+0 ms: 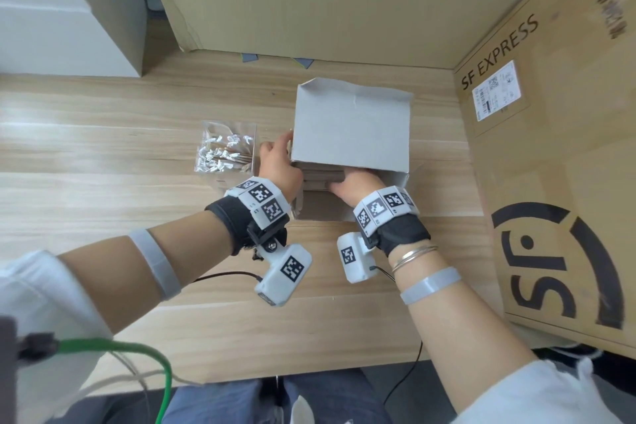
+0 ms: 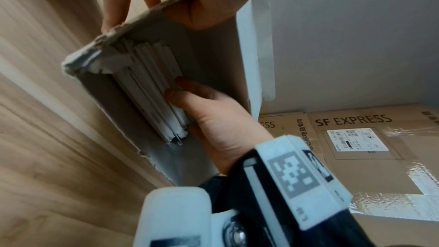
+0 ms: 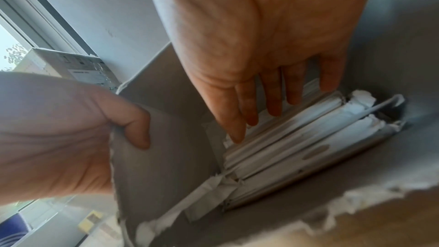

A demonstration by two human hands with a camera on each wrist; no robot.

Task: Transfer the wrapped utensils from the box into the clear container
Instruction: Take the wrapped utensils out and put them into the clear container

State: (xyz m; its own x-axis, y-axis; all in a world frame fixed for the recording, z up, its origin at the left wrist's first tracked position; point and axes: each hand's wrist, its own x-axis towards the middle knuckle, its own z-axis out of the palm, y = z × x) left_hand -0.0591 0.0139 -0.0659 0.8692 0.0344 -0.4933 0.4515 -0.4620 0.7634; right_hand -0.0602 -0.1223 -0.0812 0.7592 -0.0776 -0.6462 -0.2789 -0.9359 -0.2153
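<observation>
A grey cardboard box (image 1: 351,127) stands on the table with its flap raised. Inside, a stack of paper-wrapped utensils (image 3: 285,138) lies against one wall, also seen as wrapped utensils (image 2: 147,85). My left hand (image 1: 275,162) grips the box's torn left wall, thumb inside, as the left hand (image 3: 71,129) shows. My right hand (image 1: 354,182) reaches into the box; its fingers (image 3: 273,91) lie fairly straight on the stack. The clear container (image 1: 227,151) sits just left of the box and holds several wrapped utensils.
A large SF EXPRESS carton (image 1: 550,182) walls off the right side. A brown cardboard panel (image 1: 309,0) stands at the back, and a white box (image 1: 51,27) at the back left. Cables (image 1: 165,372) hang over the wooden table's (image 1: 137,217) front edge.
</observation>
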